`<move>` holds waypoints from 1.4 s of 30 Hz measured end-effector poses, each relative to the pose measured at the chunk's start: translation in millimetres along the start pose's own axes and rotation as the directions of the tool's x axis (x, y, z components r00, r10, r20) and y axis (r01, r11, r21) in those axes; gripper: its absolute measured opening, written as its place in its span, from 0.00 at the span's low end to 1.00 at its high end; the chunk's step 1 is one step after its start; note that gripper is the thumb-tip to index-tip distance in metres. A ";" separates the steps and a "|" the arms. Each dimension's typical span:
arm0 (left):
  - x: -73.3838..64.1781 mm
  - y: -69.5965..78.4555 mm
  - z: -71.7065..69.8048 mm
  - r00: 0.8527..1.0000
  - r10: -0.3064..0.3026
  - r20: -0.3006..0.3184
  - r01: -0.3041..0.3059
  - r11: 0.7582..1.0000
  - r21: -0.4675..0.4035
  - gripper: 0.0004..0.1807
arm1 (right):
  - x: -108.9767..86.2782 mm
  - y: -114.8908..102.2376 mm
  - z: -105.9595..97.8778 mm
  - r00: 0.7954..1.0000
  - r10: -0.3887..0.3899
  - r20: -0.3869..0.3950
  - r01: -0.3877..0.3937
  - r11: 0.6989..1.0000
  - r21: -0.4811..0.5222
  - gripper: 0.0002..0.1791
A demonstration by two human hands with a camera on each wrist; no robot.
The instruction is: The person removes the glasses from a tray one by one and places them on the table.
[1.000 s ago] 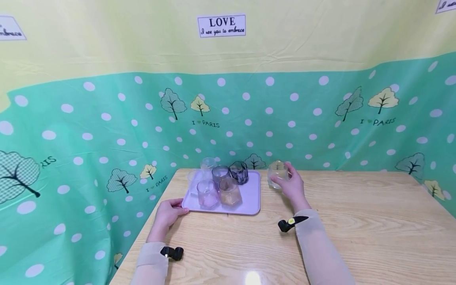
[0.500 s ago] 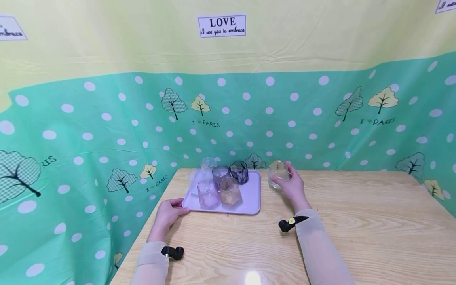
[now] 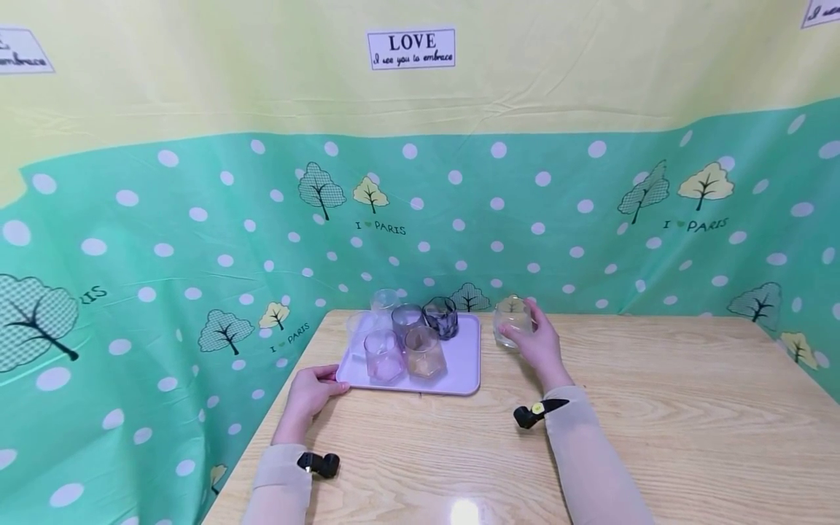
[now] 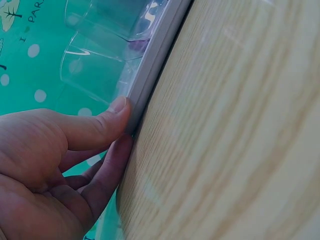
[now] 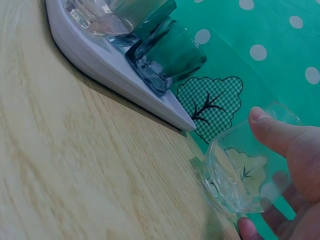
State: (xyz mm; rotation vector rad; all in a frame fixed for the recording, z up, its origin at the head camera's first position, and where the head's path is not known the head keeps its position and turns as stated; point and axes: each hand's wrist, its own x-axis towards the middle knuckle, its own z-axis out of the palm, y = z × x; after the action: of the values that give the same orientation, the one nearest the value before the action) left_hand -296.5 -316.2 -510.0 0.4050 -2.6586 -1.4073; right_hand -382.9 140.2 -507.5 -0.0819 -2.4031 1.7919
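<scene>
My left hand [image 3: 310,395] pinches the front left corner of a lilac tray [image 3: 464,368]. In the left wrist view, the thumb lies on the tray's rim [image 4: 152,65] and the forefinger sits against its lower edge. Beyond the tray's right side, my right hand [image 3: 542,350] grips a clear drinking glass [image 3: 512,315], thumb on the near side and fingers around the far side. Seen from the right wrist, this glass [image 5: 235,175] stands upright with its base right at the tabletop. Grouped on the tray are a pink glass [image 3: 383,357], an amber glass [image 3: 424,355] and several others.
At the tray's back stand a dark smoky glass [image 3: 441,319], a grey glass [image 3: 407,319] and clear glasses [image 3: 384,300]. A wooden table [image 3: 669,408] supports everything. Directly behind it hangs a green and yellow printed curtain [image 3: 499,226], which also runs along the left side.
</scene>
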 end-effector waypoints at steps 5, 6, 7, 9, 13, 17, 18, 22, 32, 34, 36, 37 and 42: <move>0.2 0.1 0.5 1.000 -0.010 -0.004 0.010 1.000 -0.007 0.30 | -1.3 -1.7 0.2 1.000 -0.003 0.002 0.003 1.000 0.003 0.54; 0.4 -0.2 0.6 1.000 -0.011 -0.004 0.011 1.000 -0.010 0.30 | -1.3 -1.7 0.2 1.000 -0.002 0.002 0.002 1.000 0.006 0.54; 0.4 -0.4 0.7 1.000 -0.011 -0.003 0.011 1.000 -0.017 0.29 | -1.3 -1.6 0.3 1.000 0.001 0.002 -0.001 1.000 0.009 0.54; 0.4 -0.6 0.7 1.000 -0.009 0.000 0.009 0.999 -0.033 0.29 | -1.3 -1.0 0.3 1.000 0.006 0.003 -0.006 1.000 0.017 0.54; -1.2 -0.1 0.3 1.000 0.000 0.005 0.000 0.998 -0.057 0.29 | -1.7 0.2 0.1 1.000 0.014 0.011 -0.014 1.000 0.023 0.55; -2.4 0.8 0.2 1.000 -0.003 0.006 0.003 0.999 -0.054 0.29 | -4.3 1.4 -1.6 0.999 0.033 0.030 -0.033 0.999 -0.004 0.57; -2.6 1.0 0.1 1.000 -0.003 0.006 0.004 0.999 -0.053 0.29 | -5.4 1.5 -2.3 0.998 0.041 0.038 -0.040 0.999 -0.012 0.58; -3.2 1.8 -0.4 1.000 -0.008 0.005 0.008 0.998 -0.055 0.29 | -8.4 0.7 -4.5 0.995 0.068 0.073 -0.066 0.997 -0.031 0.61; -2.2 1.1 0.7 1.000 -0.012 -0.001 0.012 0.999 -0.049 0.29 | -9.1 -10.2 -6.9 0.993 0.086 0.077 -0.087 0.996 0.006 0.66; -1.9 1.2 0.7 1.000 -0.012 -0.001 0.012 0.999 -0.047 0.29 | -8.8 -13.3 -7.3 0.994 0.088 0.066 -0.088 0.996 -0.002 0.66; -1.8 1.3 0.5 1.000 -0.011 -0.001 0.011 0.999 -0.046 0.29 | -8.9 -16.6 -7.3 0.994 0.093 0.051 -0.092 0.996 -0.014 0.67; -1.9 1.4 0.3 1.000 -0.010 0.000 0.010 0.999 -0.047 0.29 | -9.0 -18.5 -7.5 0.995 0.093 0.041 -0.092 0.995 -0.023 0.67; -2.3 1.9 -0.8 1.000 -0.009 0.007 0.009 0.999 -0.047 0.29 | -9.9 -28.2 -7.9 0.996 0.075 -0.046 -0.078 0.995 -0.069 0.68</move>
State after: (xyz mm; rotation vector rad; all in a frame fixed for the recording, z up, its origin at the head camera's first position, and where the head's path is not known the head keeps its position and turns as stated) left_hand -294.5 -315.1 -507.9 0.4088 -2.6266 -1.4732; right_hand -370.9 138.3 -479.1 -0.2209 -2.4639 1.7173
